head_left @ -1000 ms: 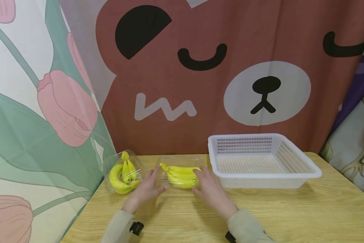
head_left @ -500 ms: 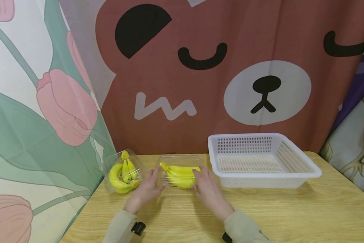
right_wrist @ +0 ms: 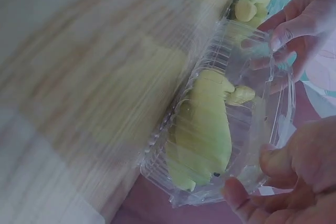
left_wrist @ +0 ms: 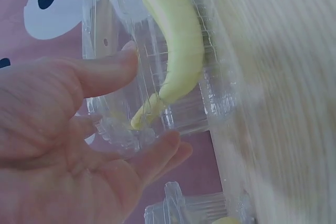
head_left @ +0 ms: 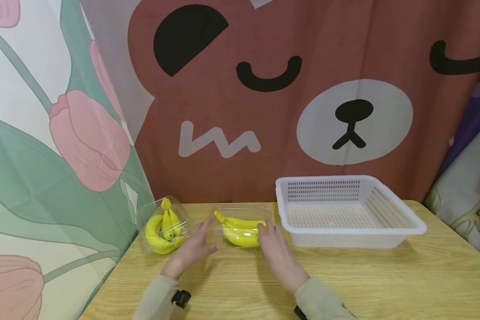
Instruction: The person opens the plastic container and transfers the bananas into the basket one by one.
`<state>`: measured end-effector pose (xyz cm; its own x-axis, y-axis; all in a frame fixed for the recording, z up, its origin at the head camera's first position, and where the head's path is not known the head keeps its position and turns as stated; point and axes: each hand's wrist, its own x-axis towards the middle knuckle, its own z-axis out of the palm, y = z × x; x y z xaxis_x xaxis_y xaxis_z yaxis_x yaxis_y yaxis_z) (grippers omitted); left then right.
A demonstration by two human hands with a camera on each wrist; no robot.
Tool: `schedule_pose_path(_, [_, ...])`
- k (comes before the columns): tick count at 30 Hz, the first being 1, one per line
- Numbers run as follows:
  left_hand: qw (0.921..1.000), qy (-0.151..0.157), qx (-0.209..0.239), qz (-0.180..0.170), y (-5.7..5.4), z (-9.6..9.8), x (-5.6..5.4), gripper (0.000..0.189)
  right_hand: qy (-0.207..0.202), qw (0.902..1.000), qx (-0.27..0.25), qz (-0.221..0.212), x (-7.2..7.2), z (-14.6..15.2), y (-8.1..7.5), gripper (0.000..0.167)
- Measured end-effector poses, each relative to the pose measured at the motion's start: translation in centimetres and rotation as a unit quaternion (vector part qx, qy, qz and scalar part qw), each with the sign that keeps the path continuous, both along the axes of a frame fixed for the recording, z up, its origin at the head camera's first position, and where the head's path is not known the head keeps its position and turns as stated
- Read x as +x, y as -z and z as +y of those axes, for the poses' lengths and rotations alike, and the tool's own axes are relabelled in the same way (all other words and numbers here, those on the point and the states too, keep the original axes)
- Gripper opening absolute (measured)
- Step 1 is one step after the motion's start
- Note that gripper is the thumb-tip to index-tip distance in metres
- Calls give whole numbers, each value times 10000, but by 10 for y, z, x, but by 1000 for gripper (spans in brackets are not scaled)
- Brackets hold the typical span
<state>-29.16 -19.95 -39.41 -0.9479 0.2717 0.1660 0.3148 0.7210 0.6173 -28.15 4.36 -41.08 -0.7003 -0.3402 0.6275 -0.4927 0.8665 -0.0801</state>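
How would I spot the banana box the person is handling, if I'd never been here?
On the wooden table, find the big white basket, then look just left of it. The clear plastic box there holds bananas lying sideways. Unlike the similar box further left, it sits between the left hand and the right hand.

Three things stand in a row on the table (head_left: 240,293): left box (head_left: 147,212), middle box (head_left: 240,209), and basket (head_left: 356,231) at the right. Bananas (head_left: 244,238) lie in both boxes. The left hand (head_left: 192,249) is at the middle box's left end, beside the left box; the right hand (head_left: 277,255) is at its right end, near the basket. Behind them all hangs a curtain (head_left: 223,178), with a side curtain (head_left: 23,200) to the left.
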Motion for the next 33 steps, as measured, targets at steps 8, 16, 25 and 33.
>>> schedule_pose_path(8, [9994,-172,265,141,5,0,-6,85,-185,9982,-507,248,-3,3,-6,34])
schedule_pose_path(16, [9981,-485,301,248,13,3,-8,83,-522,9879,-1337,588,-12,11,-8,41])
schedule_pose_path(25, [9957,-685,538,320,16,5,-11,88,-339,9826,-1823,67,-15,17,-14,32])
schedule_pose_path(33, [9876,-1008,1198,-144,19,7,-13,107,-367,9801,-1943,-202,-15,16,-13,26])
